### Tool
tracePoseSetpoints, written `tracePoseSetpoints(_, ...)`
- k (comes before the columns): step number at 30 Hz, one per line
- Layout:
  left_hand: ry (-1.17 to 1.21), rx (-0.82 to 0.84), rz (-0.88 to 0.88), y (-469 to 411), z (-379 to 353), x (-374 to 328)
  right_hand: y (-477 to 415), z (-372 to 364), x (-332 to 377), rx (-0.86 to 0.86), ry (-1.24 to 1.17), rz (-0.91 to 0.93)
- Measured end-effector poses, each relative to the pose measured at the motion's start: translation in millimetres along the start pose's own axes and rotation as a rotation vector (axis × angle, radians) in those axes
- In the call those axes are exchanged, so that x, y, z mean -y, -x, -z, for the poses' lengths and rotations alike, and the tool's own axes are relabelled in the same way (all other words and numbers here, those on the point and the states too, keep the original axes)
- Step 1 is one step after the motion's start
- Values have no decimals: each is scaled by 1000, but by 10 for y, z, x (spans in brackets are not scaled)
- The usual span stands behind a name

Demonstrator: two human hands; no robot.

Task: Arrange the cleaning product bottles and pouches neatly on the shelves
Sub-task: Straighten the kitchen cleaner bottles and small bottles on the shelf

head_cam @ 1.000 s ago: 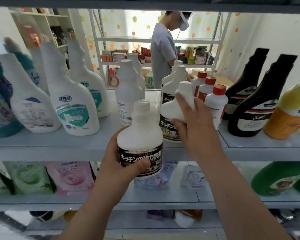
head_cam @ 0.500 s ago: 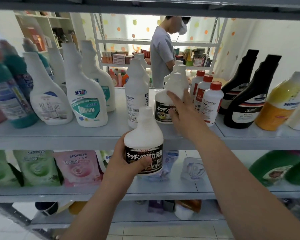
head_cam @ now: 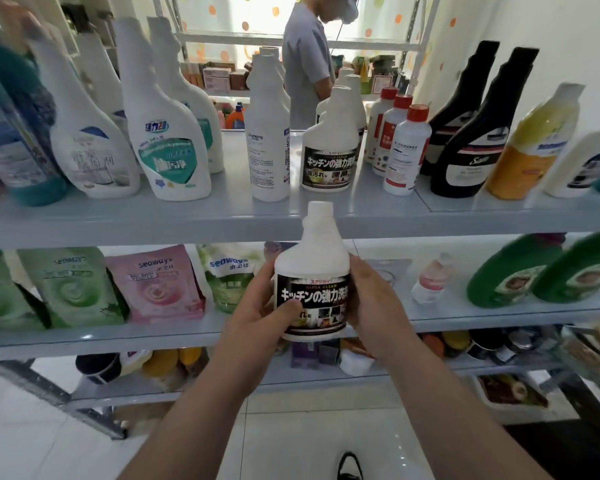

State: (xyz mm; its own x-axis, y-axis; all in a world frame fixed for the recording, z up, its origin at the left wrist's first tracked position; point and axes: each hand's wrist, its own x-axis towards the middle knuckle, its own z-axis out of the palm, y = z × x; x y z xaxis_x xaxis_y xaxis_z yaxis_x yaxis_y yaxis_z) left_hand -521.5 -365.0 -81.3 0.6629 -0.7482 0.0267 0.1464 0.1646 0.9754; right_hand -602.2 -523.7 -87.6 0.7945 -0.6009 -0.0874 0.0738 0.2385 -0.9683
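I hold a white bottle with a black Japanese label (head_cam: 313,268) upright in front of the shelving, level with the middle shelf. My left hand (head_cam: 257,308) grips its left side, thumb across the label. My right hand (head_cam: 371,303) wraps its right side. A matching bottle (head_cam: 329,147) stands on the upper shelf (head_cam: 222,216), more of the same kind behind it. Spray bottles (head_cam: 168,133) stand at left, a tall white bottle (head_cam: 269,133) in the middle. Pouches (head_cam: 155,285) lean on the middle shelf (head_cam: 118,332).
Red-capped white bottles (head_cam: 407,150), black bottles (head_cam: 478,133) and a yellow bottle (head_cam: 530,143) fill the upper shelf's right. Green bottles (head_cam: 513,271) lie on the middle shelf at right, beside a small bottle (head_cam: 430,280). A person (head_cam: 307,64) stands behind the rack. White tiled floor lies below.
My right hand left the bottle on the upper shelf and came down onto the held bottle's right side. The held bottle sank lower and the camera pulled back.
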Motion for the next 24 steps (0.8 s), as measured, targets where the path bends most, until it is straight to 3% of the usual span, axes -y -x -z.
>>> tracePoseSetpoints(6,173,-104,247,247,-163,91,333,65,-208,2,-208,-105)
tracePoseSetpoints(13,254,-91,463,455,-501,234,526,278,-252,111,-425,-350)
tracePoseSetpoints(20,93,-141,317,380,-677,345,420,696,-171,289,-328,-220)
tracePoseSetpoints(24,-91,-145,125,326,-888,492,397,927,-59,261,-303,-71)
